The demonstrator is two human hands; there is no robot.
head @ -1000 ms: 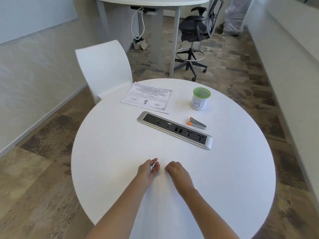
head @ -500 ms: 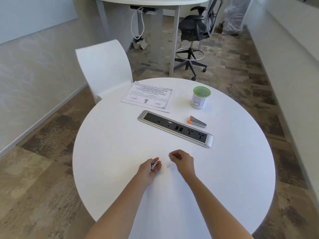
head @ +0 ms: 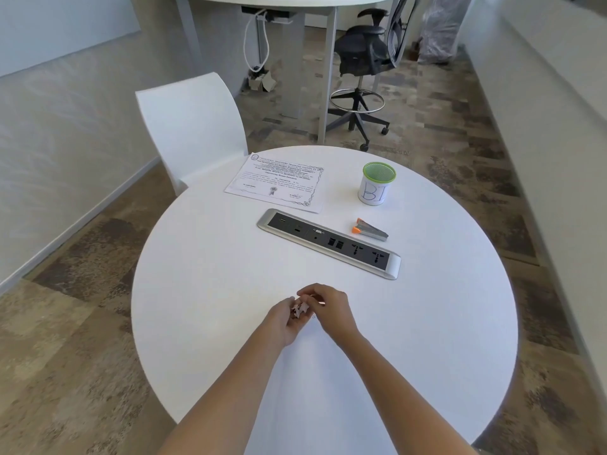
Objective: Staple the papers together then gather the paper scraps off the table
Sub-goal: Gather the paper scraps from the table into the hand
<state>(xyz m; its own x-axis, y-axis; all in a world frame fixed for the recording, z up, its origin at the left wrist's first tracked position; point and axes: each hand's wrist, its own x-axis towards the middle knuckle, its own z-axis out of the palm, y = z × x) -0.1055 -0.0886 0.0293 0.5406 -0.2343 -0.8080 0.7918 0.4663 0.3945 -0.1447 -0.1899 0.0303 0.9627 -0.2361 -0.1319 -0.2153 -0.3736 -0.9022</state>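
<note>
On the round white table (head: 213,290) my left hand (head: 285,320) is cupped palm-up and holds several small white paper scraps (head: 300,309). My right hand (head: 328,308) is right beside it, its fingertips pinched over the scraps in the left palm. The printed papers (head: 277,182) lie flat at the far side of the table. A grey stapler with orange ends (head: 369,229) rests beyond the socket strip, to the right.
A silver and black socket strip (head: 328,242) is set into the table's middle. A white cup with a green rim (head: 377,188) stands at the far right. A white chair (head: 190,126) sits behind the table, a black office chair (head: 364,60) farther back.
My right hand lifted off the table and moved left to meet my left hand, bringing a scrap over the left palm. The left hand turned more open and upward.
</note>
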